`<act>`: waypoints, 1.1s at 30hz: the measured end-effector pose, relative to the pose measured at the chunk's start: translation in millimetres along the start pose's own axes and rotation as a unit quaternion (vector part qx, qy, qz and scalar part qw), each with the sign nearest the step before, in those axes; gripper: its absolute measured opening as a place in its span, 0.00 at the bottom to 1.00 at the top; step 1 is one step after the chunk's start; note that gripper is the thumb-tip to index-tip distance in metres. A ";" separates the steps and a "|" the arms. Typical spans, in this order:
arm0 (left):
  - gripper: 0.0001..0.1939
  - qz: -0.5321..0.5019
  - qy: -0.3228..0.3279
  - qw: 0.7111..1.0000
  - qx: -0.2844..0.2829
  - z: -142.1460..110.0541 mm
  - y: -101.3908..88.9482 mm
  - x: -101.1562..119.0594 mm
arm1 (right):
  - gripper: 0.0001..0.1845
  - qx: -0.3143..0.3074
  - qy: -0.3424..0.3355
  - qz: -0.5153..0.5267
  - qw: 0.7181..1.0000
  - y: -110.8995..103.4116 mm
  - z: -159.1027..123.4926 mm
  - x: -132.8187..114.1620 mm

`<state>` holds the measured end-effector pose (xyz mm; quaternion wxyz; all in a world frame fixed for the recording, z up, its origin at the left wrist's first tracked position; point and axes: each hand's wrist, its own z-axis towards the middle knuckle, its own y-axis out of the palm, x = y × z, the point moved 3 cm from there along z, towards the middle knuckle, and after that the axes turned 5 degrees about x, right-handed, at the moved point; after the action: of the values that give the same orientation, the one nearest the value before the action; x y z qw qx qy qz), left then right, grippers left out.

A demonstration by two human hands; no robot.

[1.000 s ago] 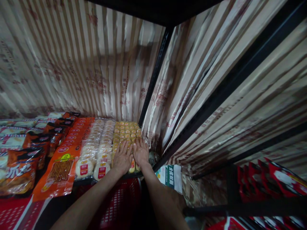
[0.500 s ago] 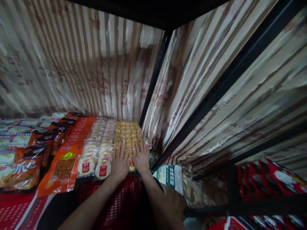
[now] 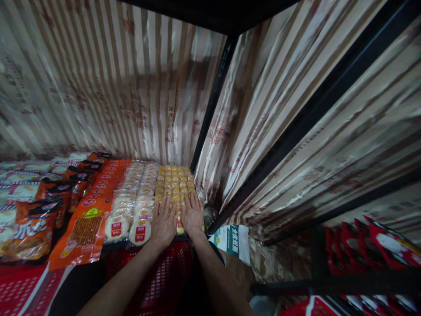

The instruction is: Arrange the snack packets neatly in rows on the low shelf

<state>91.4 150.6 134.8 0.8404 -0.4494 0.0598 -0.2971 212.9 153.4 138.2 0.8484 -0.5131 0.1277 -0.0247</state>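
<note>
Rows of small yellow wrapped snacks (image 3: 175, 177) lie on the shelf beside the corner post. My left hand (image 3: 163, 223) rests flat on their left front part, fingers stretched away from me. Flat on the right front part lies my right hand (image 3: 192, 215), its fingers also extended. Between the two hands a strip of the yellow packs shows, with a red label at the front. Just left of my left hand are two rows of round white cakes (image 3: 140, 226) in clear wrap with red labels. The packs under both palms are hidden.
Orange bags of stick snacks (image 3: 86, 228) and orange-black snack bags (image 3: 35, 232) stand further left. A red basket (image 3: 164, 276) is below the shelf. Black metal posts (image 3: 213, 101) rise at the corner before striped sheeting (image 3: 141, 79). Red packages (image 3: 391, 245) fill a rack at right.
The view has shifted slightly, so the shelf goods sit a little further left. Both hands stay flat on the yellow snacks, with hardly any movement.
</note>
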 end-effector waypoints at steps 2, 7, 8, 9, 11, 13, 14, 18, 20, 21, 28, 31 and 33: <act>0.24 -0.002 -0.007 1.000 0.024 -1.2 -2.3 0.6 | 0.24 0.007 -0.009 0.003 1.000 -1.8 0.7 0.0; 0.27 0.002 -0.048 0.997 0.053 0.7 -4.0 -6.4 | 0.24 0.009 -0.032 0.017 0.999 -1.6 2.6 -0.2; 0.28 0.004 -0.049 0.998 0.049 2.5 -3.9 -8.2 | 0.24 0.004 -0.029 0.019 0.999 -1.1 2.8 -0.1; 0.29 0.007 -0.048 0.998 0.044 4.5 -3.7 -9.7 | 0.24 -0.001 -0.026 0.020 0.999 -0.9 2.9 0.0; 0.30 0.012 -0.042 0.998 0.035 8.1 -3.5 -11.8 | 0.24 -0.006 -0.023 0.021 0.999 -0.9 2.8 -0.4; 0.30 0.019 -0.036 0.999 0.028 10.2 -2.9 -12.4 | 0.23 -0.006 -0.023 0.021 0.999 -1.2 2.6 -0.9; 0.29 0.022 -0.032 0.999 0.024 10.5 -2.4 -12.4 | 0.23 -0.006 -0.023 0.022 0.999 -1.1 2.4 -1.0; 0.27 0.034 -0.019 0.999 0.014 9.7 -0.7 -12.3 | 0.23 -0.006 -0.018 0.025 1.000 1.4 2.4 -1.0; 0.27 0.034 -0.015 0.999 0.009 9.6 -0.6 -13.1 | 0.22 -0.005 -0.019 0.024 0.999 2.5 2.7 -0.9; 0.27 0.032 -0.014 0.999 0.008 9.7 -0.9 -13.5 | 0.22 -0.004 -0.020 0.024 0.999 2.7 2.9 -0.8; 0.27 0.002 -0.008 0.999 0.035 5.3 -11.9 -1.8 | 0.24 0.046 -0.020 0.019 0.999 -5.6 0.6 4.2; 0.25 -0.004 0.039 0.999 0.031 -3.3 -12.1 13.1 | 0.24 0.062 0.004 0.019 0.998 -7.3 -5.8 8.4; 0.25 -0.009 0.075 0.997 0.031 -10.2 -9.0 21.2 | 0.24 0.065 0.014 0.019 0.998 -6.2 -11.3 10.8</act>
<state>100.9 127.7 139.5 0.8444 -0.4001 0.1093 -0.3391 221.1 138.8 136.6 0.8785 -0.4541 0.1468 -0.0241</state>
